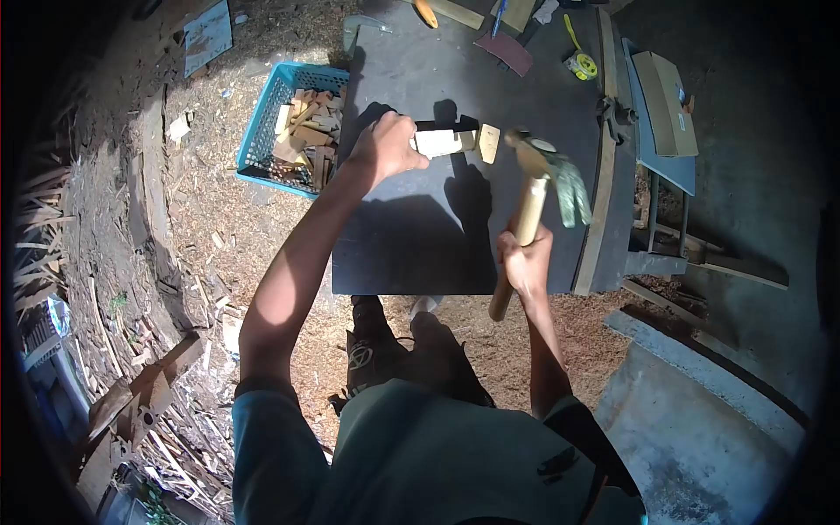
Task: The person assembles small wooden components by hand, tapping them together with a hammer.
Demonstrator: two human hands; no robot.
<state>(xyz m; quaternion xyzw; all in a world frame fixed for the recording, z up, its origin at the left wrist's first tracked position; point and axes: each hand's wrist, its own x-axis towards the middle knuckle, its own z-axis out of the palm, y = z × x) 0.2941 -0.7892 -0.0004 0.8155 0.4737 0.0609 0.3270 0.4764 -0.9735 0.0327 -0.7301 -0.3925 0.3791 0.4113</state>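
— Now, left hand [389, 144] clamped around the near-left end of the block [442, 142], pinning it flat on the table [411, 245]. Fingers wrapped tight, thumb side toward the small piece [489, 143] standing just right of the block.

— And the right hand [525, 258]?

— Closed in a full grip low on the handle of the hammer [535, 188], head raised and blurred just right of the small piece, not touching it.

— Best way to strike, then?

— Probably with a short, square swing, face of the head flat to the wood. Wiser to keep the left fingers well back from the joint; fairly close to the strike line as things stand. Cannot tell whether a nail sits there, too small to see.

— Anything nearby to mind?

— Blue basket [262, 131] of offcuts on the sawdust, left of the table, just beside its edge. Tape measure [582, 65] and sandpaper [505, 51] at the far end, well apart from the work. Vise [617, 114] on the right rim, near the hammer's arc, so worth holding the swing straight down, not sideways.

— Footing?

— Shoe [367, 337] under the near edge, on loose shavings; a steady stance seems sensible.
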